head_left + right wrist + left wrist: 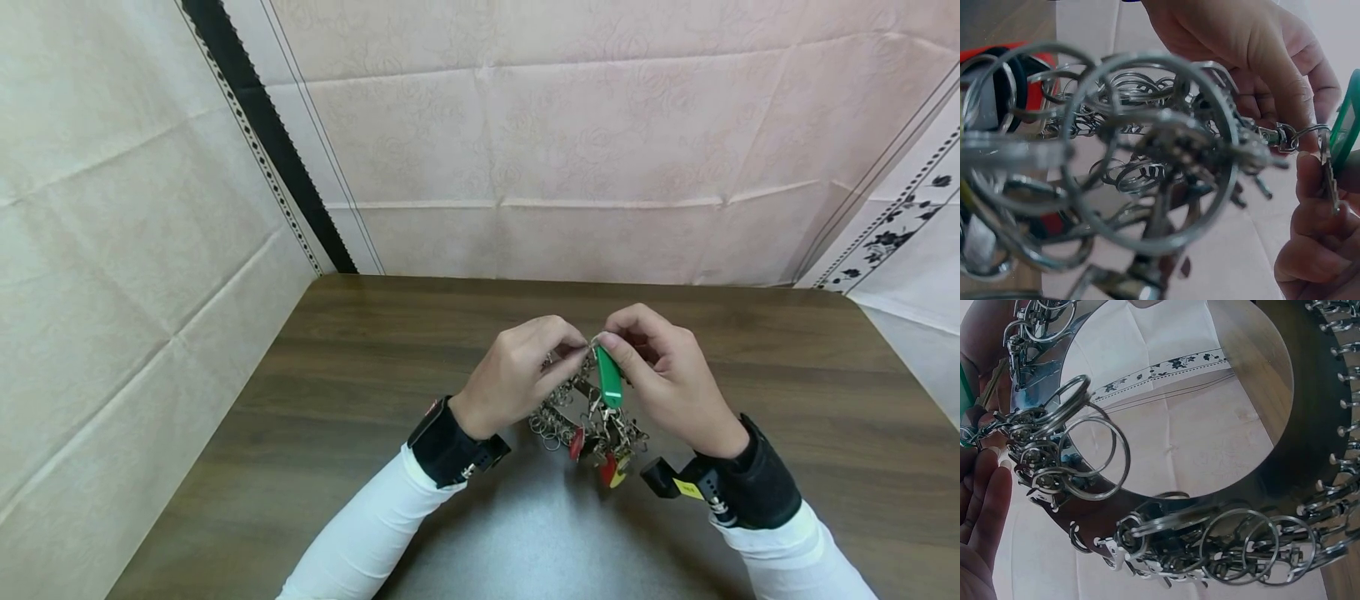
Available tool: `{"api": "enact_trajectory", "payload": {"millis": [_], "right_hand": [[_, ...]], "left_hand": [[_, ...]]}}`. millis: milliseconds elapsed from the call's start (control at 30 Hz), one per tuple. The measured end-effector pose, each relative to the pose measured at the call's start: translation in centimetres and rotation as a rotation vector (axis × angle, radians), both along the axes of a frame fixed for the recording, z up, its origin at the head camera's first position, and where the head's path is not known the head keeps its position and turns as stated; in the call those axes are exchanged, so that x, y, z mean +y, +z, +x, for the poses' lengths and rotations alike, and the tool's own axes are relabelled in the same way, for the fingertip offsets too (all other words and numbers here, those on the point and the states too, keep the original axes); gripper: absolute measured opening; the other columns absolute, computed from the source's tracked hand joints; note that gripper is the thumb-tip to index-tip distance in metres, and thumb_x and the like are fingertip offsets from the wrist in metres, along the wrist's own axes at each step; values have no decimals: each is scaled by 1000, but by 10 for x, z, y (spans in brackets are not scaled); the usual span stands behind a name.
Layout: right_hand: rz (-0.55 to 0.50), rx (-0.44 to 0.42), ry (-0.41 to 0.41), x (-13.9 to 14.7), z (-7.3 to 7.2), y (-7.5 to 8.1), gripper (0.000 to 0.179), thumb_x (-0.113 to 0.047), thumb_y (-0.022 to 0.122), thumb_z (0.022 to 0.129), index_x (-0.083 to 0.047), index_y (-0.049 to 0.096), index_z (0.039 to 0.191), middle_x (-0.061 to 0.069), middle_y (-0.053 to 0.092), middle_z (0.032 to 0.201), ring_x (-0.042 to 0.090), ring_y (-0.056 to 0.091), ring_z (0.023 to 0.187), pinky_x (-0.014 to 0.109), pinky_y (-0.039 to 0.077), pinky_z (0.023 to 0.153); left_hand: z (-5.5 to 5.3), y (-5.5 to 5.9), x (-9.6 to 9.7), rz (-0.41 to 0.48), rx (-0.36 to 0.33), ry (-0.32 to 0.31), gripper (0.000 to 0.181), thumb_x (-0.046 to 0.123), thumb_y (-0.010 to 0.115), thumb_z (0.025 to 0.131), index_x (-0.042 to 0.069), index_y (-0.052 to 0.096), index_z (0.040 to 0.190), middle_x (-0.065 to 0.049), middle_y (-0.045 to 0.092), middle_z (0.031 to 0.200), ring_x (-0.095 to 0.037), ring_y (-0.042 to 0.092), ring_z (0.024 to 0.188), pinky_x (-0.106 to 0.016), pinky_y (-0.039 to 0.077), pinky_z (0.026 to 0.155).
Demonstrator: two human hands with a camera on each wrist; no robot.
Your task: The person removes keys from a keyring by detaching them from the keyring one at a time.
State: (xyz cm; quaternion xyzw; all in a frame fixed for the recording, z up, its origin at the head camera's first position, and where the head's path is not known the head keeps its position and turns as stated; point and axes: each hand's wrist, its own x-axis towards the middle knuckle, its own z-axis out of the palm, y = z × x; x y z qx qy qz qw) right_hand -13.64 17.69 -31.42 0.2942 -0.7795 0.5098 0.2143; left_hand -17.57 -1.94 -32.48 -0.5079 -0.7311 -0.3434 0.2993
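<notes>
Pinching, left hand [517, 367]: small clasp [1270, 135] gripped at fingertips, presumably so the link is steadied.
Right hand [671, 379]: green tag [610, 379] and key [1330, 181] grasped close to their ring, likely for control.
Green tag, position: suspended between both hands, over the table [375, 375].
Metal frame [1315, 406]: rim crowded with clasps [1172, 550].
Obstruction: wrist views partly blocked by loose rings.
Red tags [577, 444], yellow tag [618, 475]: hung nearer.

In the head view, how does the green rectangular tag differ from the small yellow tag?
The green rectangular tag looks long; the small yellow tag shows only a little patch. The green tag is at the right hand; the yellow tag is lower in the picture, away from it. Both are close to shiny metal clips.
</notes>
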Motion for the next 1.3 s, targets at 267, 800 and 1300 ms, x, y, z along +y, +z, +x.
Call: {"api": "enact_trajectory", "payload": {"millis": [267, 800, 1300], "right_hand": [[14, -28, 17, 2, 0, 0, 13, 9, 54, 99, -2, 61, 104, -3, 54, 79, 9, 47, 60, 26, 39, 52], [40, -81, 24, 7, -8, -3, 16, 1, 48, 105, -4, 63, 102, -2, 56, 80, 10, 49, 64, 25, 41, 56], [-17, 101, -62, 4, 3, 5, 19, 12, 61, 94, -4, 68, 86, -8, 54, 67, 3, 40, 52, 22, 32, 47]], "left_hand": [[0, 1, -1, -16, 25, -16, 15, 1, 69, 94, 1, 64, 108, -7, 71, 94, -12, 66, 83, -13, 53, 82], [-1, 1, 0, -28, 37, -33, 14, 0, 69, 93, 1, 69, 107, -6, 73, 93, -10, 68, 83, -13, 53, 82], [1, 1, 1, 17, -76, 81, 9, -1, 64, 94, 2, 68, 102, -5, 72, 91, -8, 63, 78, -9, 50, 76]]}}
